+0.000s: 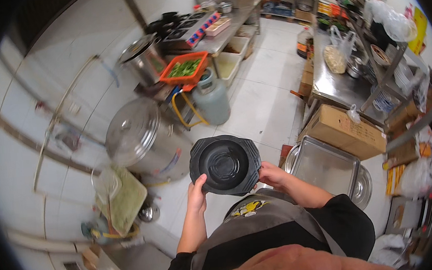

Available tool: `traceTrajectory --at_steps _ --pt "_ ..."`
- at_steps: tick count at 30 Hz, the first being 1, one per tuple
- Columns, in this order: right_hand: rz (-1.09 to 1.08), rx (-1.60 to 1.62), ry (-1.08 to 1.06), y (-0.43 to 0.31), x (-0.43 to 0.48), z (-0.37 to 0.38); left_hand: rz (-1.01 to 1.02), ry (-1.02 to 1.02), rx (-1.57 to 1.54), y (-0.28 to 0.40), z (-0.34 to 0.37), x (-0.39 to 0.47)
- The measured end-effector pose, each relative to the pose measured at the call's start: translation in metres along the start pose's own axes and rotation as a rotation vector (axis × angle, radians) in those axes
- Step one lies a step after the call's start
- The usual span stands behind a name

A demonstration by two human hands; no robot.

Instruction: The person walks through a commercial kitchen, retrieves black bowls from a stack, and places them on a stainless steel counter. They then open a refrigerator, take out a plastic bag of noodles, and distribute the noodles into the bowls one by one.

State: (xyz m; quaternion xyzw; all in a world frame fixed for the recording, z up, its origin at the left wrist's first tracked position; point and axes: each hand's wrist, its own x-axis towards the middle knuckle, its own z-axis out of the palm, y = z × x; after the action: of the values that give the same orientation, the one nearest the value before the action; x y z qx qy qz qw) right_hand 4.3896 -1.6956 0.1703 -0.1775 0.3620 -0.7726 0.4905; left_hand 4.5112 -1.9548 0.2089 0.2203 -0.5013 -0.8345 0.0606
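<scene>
A black octagonal bowl [224, 164] with a wide, ridged rim is held level in front of my apron. Its round hollow looks wet and shiny, with no food in it. My left hand [197, 191] grips the near left corner, thumb on top of the rim and the other fingers hidden beneath. On the right side, my right hand [272, 174] holds the rim's edge, its fingertips partly under the bowl. There may be more than one bowl stacked; the underside is out of sight.
Left stand a large lidded steel pot [136, 137], a gas cylinder [213, 101] and an orange basket of greens [184, 69]. Right are a cardboard box [345, 128], a steel tray [327, 168] leaning by round lids, and a steel table [328, 82]. A tiled floor aisle [264, 78] runs between.
</scene>
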Motion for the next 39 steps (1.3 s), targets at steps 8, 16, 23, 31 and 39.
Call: traceTrajectory --at_steps 8,16,23,31,39 --pt "-0.24 0.098 0.144 -0.108 0.074 -0.112 -0.055 -0.235 0.036 0.032 0.085 0.23" --pt "-0.196 0.038 0.197 -0.256 0.17 -0.203 0.02 -0.123 -0.119 0.066 0.178 0.405" --pt "-0.1 -0.222 0.411 -0.368 0.245 -0.284 0.002 -0.259 -0.176 0.084 0.236 0.562" --pt "-0.448 -0.09 0.536 -0.464 0.311 -0.385 -0.126 -0.526 -0.122 0.13 0.345 0.761" --pt "-0.928 -0.013 0.907 -0.554 0.311 -0.463 -0.241 -1.008 -0.019 0.138 0.514 0.888"
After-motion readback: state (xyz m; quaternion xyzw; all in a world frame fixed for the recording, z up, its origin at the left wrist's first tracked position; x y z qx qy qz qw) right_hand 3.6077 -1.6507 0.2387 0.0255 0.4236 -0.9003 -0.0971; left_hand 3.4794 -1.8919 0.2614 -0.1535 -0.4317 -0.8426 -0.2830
